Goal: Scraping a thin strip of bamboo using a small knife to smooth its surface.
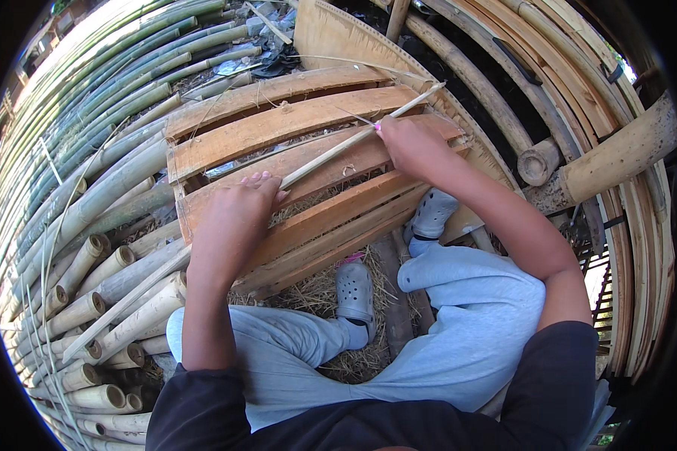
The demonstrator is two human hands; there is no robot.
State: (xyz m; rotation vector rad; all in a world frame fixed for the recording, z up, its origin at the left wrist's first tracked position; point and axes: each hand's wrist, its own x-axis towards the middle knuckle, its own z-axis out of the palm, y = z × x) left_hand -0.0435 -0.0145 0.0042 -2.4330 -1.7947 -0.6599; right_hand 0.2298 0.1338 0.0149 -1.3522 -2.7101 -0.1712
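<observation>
A long, pale bamboo strip (329,155) runs slantwise from the lower left to the upper right, over a slatted wooden pallet (308,120). My left hand (241,207) is closed around the strip near the pallet's left side. Farther along, my right hand (414,148) grips a small knife (362,119) beside the strip. Its thin blade points up and left, and a bit of pink handle shows at the fingers. The rest of the handle is hidden in my fist. Beyond my right hand the strip's far end sticks out.
Stacked bamboo poles (105,289) fill the left side. A plywood sheet (338,37) lies under the pallet's far edge. Long split slats (572,83) and a thick bamboo pole (617,161) are at the right. My clogs (354,289) rest near straw shavings (312,293).
</observation>
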